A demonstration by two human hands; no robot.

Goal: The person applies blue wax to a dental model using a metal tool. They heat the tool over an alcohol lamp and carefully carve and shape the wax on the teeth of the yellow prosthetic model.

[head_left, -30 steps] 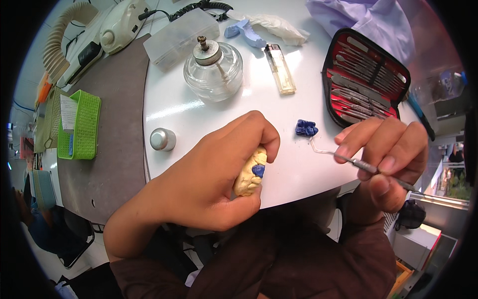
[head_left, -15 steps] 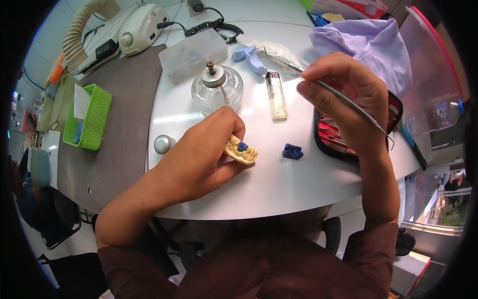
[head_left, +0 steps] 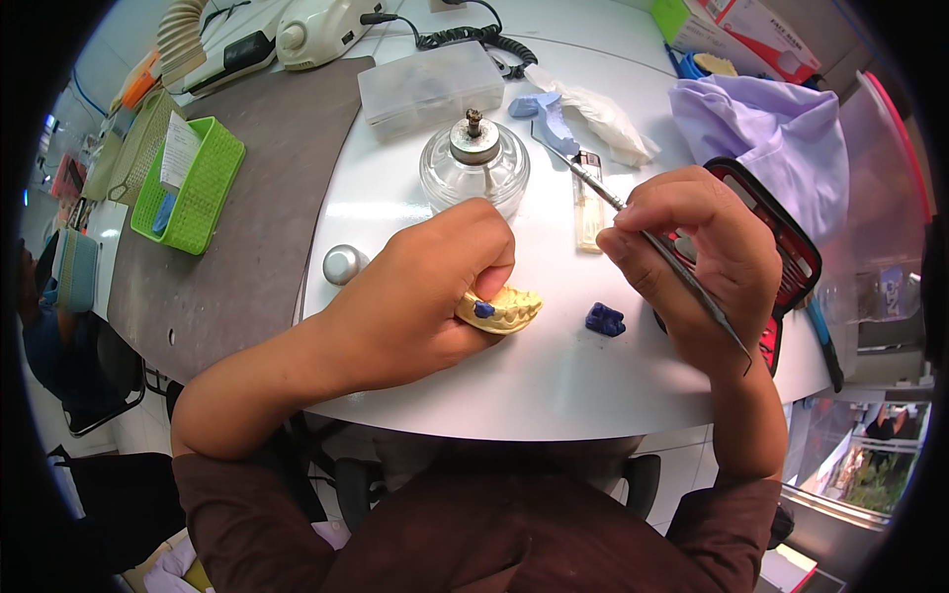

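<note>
Between the thumb and fingers of my left hand (head_left: 420, 287) is a yellow dental cast (head_left: 514, 309) of a tooth row. Dark blue wax (head_left: 483, 309) sits on one part of the cast, near my fingers. My right hand (head_left: 697, 262) grips a thin metal wax carver (head_left: 647, 235) like a pen. One bent tip points up and away over the table, near the lighter; the other hooks down beside my wrist. On the white table between my hands lies a loose lump of dark blue wax (head_left: 605, 319), touched by neither hand.
Beyond my left hand stands a glass spirit lamp (head_left: 474, 168), unlit as far as I see, its metal cap (head_left: 343, 265) apart. A lighter (head_left: 589, 212), a blue moulded piece (head_left: 554, 124) and a clear box (head_left: 431, 91) lie behind. An instrument case (head_left: 791, 237) is right; a green basket (head_left: 188, 188) left.
The cast has turned in my left hand, showing more of its tooth row. My right hand has come lower and nearer with the carver. The whole view has shifted a little.
</note>
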